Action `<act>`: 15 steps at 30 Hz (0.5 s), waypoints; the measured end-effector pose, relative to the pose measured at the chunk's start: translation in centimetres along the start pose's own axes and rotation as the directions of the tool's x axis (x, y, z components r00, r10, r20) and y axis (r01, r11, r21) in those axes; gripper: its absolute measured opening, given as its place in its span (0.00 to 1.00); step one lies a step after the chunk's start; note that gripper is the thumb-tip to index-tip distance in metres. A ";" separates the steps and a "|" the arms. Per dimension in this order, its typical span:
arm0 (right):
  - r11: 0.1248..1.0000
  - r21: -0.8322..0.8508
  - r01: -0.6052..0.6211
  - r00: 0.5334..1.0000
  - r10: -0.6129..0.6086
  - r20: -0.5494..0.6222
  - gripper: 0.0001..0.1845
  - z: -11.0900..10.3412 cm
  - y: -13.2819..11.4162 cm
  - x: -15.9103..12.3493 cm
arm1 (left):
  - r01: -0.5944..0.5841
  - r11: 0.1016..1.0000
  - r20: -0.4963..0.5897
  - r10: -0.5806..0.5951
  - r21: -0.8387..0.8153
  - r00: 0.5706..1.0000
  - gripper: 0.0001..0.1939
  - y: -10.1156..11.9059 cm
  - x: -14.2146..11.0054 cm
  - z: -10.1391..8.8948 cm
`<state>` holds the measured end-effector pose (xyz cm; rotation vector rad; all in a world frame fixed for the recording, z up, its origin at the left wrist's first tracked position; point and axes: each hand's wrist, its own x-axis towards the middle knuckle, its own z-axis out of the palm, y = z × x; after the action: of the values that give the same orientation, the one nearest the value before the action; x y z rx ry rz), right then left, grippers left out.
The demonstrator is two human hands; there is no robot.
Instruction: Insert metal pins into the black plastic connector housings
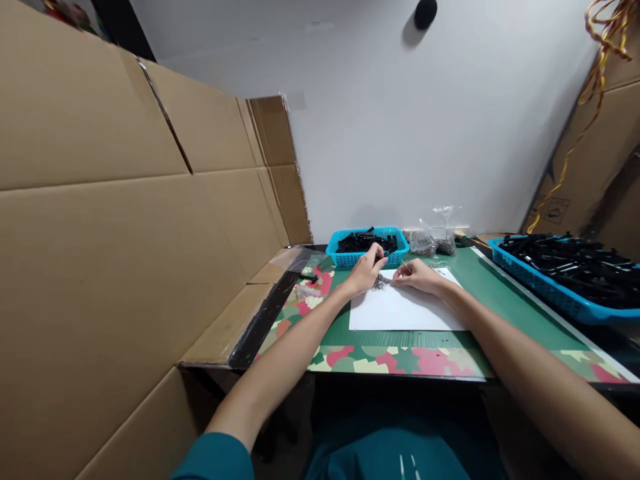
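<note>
My left hand point(366, 272) is closed at the front of a small blue basket point(345, 259), with its fingers curled around a small black part point(379, 258) that mostly hides behind them. Black plastic pieces point(363, 241) fill that basket. Beside it, my right hand point(419, 275) rests over a white sheet of paper point(400, 313), thumb and fingertips pinched together; whatever they hold is too small to make out. Between both hands a little heap of tiny metal pieces point(381, 283) lies on the paper.
Clear plastic bags point(434, 240) of small parts stand against the wall. A larger blue basket point(560, 293) heaped with black pieces is at the right. Cardboard panels point(150, 253) wall off the left side. Yellow-red wires point(575, 143) hang at the right. A black piece point(310, 278) lies at the left.
</note>
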<state>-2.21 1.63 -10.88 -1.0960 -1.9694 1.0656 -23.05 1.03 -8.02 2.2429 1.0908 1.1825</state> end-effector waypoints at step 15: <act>0.963 -0.268 0.013 0.972 -0.075 -0.222 0.16 1.8 -0.5 -0.7 | -0.027 0.997 -0.066 0.031 0.070 0.997 0.06 0.1 -2.4 -0.3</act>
<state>-3.57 0.26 -11.44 -1.2486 -1.9739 0.6295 -24.07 -0.88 -9.09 2.2931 1.1445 1.2586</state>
